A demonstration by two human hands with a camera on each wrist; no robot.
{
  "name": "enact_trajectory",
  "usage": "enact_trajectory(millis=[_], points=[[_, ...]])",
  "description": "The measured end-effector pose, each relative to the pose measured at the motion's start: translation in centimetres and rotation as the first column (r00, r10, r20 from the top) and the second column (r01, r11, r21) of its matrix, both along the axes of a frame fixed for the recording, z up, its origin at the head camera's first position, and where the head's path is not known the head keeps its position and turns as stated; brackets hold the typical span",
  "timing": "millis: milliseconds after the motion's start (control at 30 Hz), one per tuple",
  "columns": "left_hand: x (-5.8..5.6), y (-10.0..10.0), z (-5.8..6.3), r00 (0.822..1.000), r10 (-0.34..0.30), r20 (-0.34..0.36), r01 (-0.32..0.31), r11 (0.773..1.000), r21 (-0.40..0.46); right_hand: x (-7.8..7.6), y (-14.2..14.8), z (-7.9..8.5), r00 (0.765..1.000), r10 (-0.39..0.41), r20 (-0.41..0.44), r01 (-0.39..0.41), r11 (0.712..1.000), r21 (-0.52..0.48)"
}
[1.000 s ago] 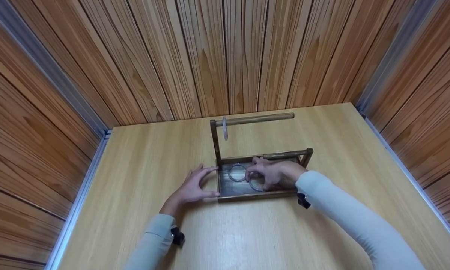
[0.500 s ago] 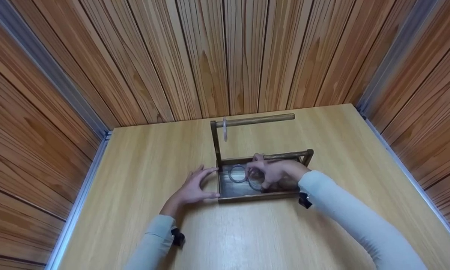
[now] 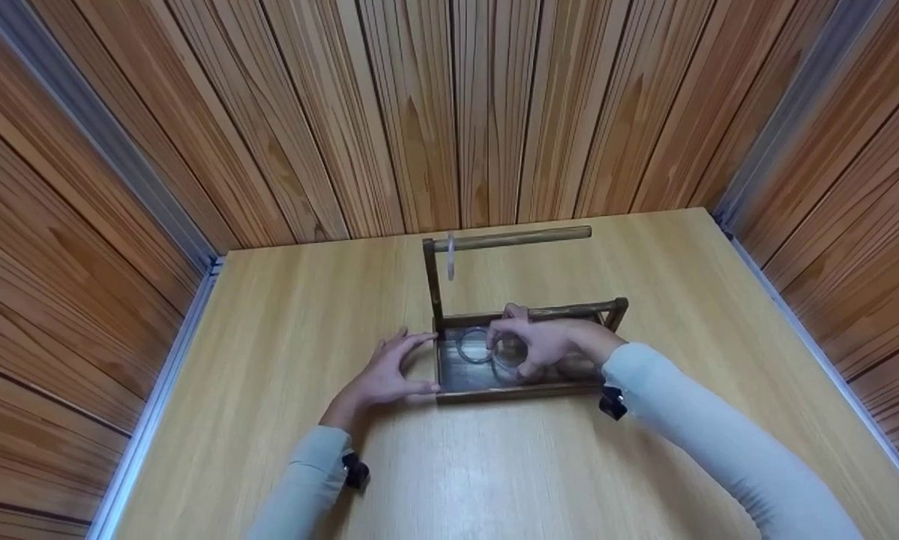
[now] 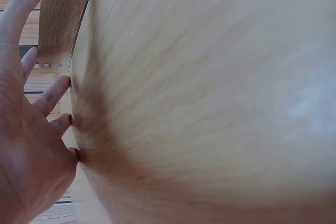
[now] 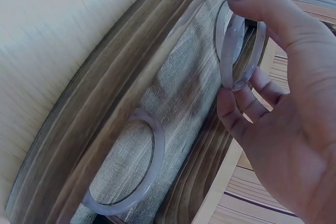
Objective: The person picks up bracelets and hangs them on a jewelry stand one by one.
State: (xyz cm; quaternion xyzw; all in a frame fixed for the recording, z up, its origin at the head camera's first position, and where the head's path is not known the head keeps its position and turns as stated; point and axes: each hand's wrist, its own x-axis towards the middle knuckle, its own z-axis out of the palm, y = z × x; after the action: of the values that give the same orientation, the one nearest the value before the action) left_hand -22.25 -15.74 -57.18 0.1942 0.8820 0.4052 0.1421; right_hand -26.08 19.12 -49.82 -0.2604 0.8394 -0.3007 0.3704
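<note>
My right hand (image 3: 543,343) is over a dark wooden tray stand (image 3: 516,393) and pinches a pale, translucent bangle (image 5: 227,59) between thumb and fingers. This bangle stands tilted on edge. Behind it a second bangle (image 3: 475,362) lies flat on the tray floor; in the right wrist view another bangle (image 5: 158,145) lies nearer the camera. One more bangle (image 3: 450,259) hangs on the stand's upper bar (image 3: 524,238). My left hand (image 3: 389,371) spreads its fingers at the tray's left end, with thumb and index finger touching its two corners.
A lower rail (image 3: 576,309) runs along the tray's back, behind my right hand, up to a short post (image 3: 618,306). The upper bar's right end is free. Light wooden tabletop (image 3: 479,472) surrounds the stand, with plank walls (image 3: 412,112) behind and at both sides.
My right hand has shifted slightly right, and the bangle in its fingers has tilted up from the tray floor. The left hand stays at the tray's left end.
</note>
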Motion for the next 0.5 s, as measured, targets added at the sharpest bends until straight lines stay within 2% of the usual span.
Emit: enact_trajectory(millis=[200,333,500], points=[[0.0,-0.1,0.2,1.000,0.007,0.021,-0.006,1.000,-0.019,0.4,0.0,0.4,0.998,0.040,-0.058,-0.043,0.998,-0.052],[-0.2,-0.1,0.1,1.000,0.000,0.000,0.000,1.000,-0.015,0.9,0.1,0.7,0.993,0.050,-0.103,-0.057,0.996,-0.065],[-0.1,-0.1,-0.1,1.000,-0.008,-0.005,0.008,1.000,-0.004,1.5,0.4,1.1,0.995,0.038,-0.095,-0.046,0.995,-0.084]])
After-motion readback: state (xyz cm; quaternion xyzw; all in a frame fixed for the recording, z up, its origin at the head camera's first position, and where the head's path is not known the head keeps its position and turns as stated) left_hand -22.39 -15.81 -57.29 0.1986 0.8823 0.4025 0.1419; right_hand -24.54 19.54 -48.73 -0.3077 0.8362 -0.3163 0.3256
